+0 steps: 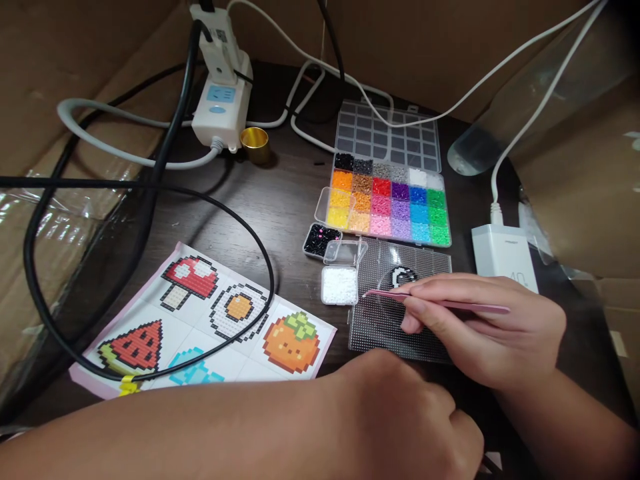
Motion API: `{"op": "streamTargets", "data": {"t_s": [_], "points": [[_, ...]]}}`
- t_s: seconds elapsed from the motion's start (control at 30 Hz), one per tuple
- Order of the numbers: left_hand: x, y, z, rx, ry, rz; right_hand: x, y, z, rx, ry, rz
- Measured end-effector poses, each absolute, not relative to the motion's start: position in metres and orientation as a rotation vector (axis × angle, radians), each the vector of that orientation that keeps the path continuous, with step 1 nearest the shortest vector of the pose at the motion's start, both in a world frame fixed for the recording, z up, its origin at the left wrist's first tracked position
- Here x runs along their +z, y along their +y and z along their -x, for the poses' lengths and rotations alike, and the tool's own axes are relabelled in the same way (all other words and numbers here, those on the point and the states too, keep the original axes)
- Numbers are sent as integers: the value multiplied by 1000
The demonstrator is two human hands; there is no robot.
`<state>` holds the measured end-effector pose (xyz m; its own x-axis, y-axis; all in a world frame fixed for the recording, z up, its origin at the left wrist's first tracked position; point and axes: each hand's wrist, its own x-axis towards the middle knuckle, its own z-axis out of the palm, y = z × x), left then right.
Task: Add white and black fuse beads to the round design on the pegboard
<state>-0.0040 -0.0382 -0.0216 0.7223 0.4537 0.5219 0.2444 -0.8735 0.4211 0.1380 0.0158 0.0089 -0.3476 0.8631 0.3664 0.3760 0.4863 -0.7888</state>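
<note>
My right hand [493,323] is closed around pink tweezers [463,305]. Their tip is over the left edge of a clear pegboard [373,330], beside a small box of white beads [340,285]. Something tiny and pale seems to be at the tip, too small to be sure. A black and white bead piece [401,275] lies on the pegboard, partly behind my fingers. In front of the board, my left hand [415,417] rests curled with its back toward me; its fingertips and anything in them are hidden. A small box of black beads [322,240] stands behind the white one.
An open sorting case [390,200] of coloured beads lies at the back. A pattern sheet [240,360] is at left, crossed by a black cable [260,247]. Around them are a power strip [220,110], a gold cup [256,145] and a white charger [503,257].
</note>
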Motion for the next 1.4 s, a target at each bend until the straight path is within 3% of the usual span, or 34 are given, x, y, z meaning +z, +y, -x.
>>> {"op": "streamTargets", "data": {"t_s": [0.43, 1.4], "points": [[-19, -28, 6, 806, 569, -2630, 21, 37, -179, 524, -1943, 1209], [-15, -23, 5, 746, 575, -2538, 20, 42, -188, 469, -2132, 1088]]}}
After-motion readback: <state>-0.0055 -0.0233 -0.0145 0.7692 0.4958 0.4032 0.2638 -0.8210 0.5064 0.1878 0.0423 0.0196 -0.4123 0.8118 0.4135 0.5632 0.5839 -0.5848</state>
